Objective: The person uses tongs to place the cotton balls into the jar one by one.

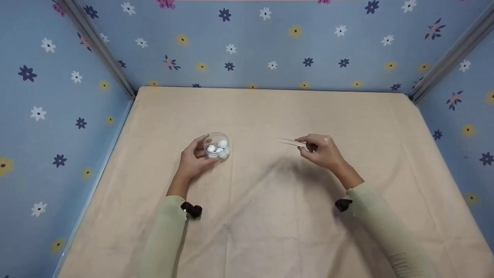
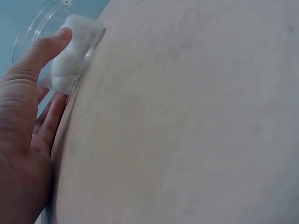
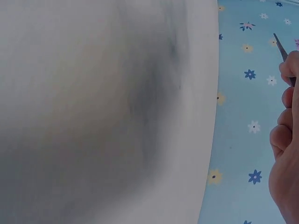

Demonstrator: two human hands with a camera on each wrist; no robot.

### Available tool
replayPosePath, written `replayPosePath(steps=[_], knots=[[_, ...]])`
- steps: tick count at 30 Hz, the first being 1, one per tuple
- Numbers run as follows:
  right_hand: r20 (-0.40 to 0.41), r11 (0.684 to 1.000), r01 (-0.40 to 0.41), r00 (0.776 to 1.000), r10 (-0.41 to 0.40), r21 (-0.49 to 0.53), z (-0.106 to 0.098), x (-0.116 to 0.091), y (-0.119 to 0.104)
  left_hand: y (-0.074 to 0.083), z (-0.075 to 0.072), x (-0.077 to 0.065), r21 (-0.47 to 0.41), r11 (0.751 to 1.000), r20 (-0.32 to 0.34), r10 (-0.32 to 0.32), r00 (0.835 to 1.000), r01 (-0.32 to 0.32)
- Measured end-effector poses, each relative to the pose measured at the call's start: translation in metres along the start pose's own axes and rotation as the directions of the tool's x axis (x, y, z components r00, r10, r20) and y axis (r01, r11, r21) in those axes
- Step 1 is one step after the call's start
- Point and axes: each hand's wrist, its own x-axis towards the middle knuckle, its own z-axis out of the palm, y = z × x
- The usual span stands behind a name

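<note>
A clear round jar (image 1: 217,139) with several white cotton balls (image 1: 222,144) inside stands left of centre on the table. My left hand (image 1: 195,159) grips the jar from its left side, thumb along the near wall and fingers around the far side. In the left wrist view the thumb (image 2: 53,43) presses on the clear wall, with the cotton balls (image 2: 74,51) behind it. Over the table to the right, my right hand (image 1: 319,150) pinches a pair of thin metal tweezers (image 1: 291,143). Their two tips point left toward the jar and stand slightly apart.
A beige cloth (image 1: 262,112) with creases covers the table. Blue flowered panels (image 1: 251,46) rise behind it and at both sides, with grey metal posts (image 1: 100,46) at the back corners. Dark wrist cameras (image 1: 192,209) sit on both green sleeves (image 1: 164,235).
</note>
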Motion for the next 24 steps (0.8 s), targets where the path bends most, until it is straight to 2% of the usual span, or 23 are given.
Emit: replayPosePath(steps=[9, 24], knots=[[-0.035, 0.998, -0.066, 0.997, 0.066, -0.002, -0.014, -0.009, 0.009, 0.000, 0.001, -0.001, 0.004, 1.000, -0.012, -0.006, 1.000, 0.006], [-0.096, 0.989, -0.139, 0.985, 0.143, 0.043, -0.019, -0.013, 0.007, 0.002, 0.000, -0.001, 0.008, 1.000, -0.010, 0.008, 1.000, -0.008]])
